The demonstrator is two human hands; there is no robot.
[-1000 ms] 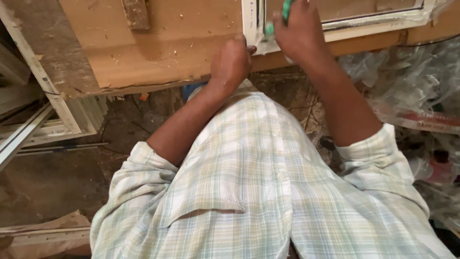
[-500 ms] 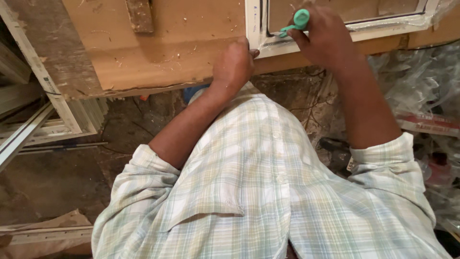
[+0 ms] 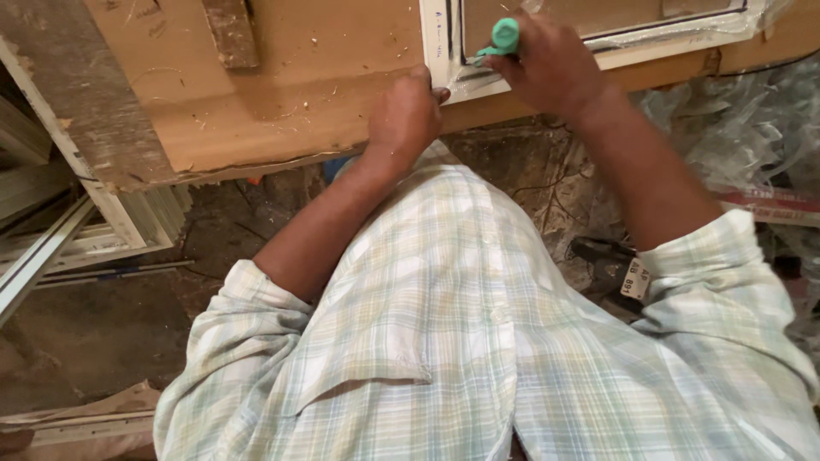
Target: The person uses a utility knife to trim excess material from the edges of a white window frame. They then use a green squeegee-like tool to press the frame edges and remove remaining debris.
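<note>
Up at the bench edge, our right hand is closed around a green-handled tool, its rounded end poking up out of the fist while the working end sits against the lower left corner of a white window frame. Our left hand is curled just beside it, fingertips pressed onto that same corner of the frame (we cannot tell whether anything is pinched under them). The two hands are near each other but not touching. The frame lies flat on a brown board worktop speckled with shavings, with clear plastic film crinkled along the frame's lower rail. Both forearms run down into the rolled sleeves of a pale plaid shirt. Left of us, more white frame sections lean against the worktop, above a dirty floor.
</note>
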